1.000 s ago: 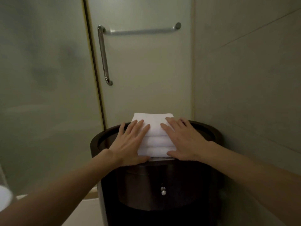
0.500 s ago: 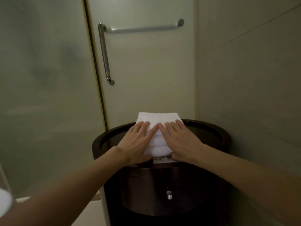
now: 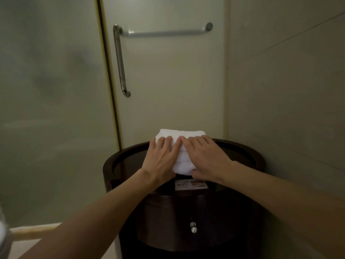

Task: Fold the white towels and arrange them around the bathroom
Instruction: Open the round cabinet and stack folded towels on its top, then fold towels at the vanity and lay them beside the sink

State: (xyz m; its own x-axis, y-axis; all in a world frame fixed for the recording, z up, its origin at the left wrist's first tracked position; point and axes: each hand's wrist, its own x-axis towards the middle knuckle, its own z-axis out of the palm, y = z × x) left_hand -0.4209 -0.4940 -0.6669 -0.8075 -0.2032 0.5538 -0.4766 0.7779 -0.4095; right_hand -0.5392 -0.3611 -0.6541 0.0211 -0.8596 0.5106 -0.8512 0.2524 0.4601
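Left hand [image 3: 160,158]: lies flat on the left half of the folded white towels [image 3: 182,134]. The fingers are straight and close together, pressing down and gripping nothing.
Right hand [image 3: 207,157]: mirrors it on the right half, palm down and fingers straight. The thumb lies along the stack's front lower edge.
Towels: a small folded stack, seemingly three layers. It sits toward the back of the round, dark, rimmed tabletop [image 3: 249,153], and its far edge shows beyond the fingertips.
Handling: probably soft, light and compressible, not fragile. The layers could shear or slide on the glossy top.
Where to hold: likely from both sides, fingers under the bottom fold and thumbs on top, so the whole stack moves as one.
Around: a WIFI card [image 3: 191,184] lies just in front of the stack. A drawer knob [image 3: 193,227] is below, and a door handle [image 3: 119,60] is on the frosted panel behind.
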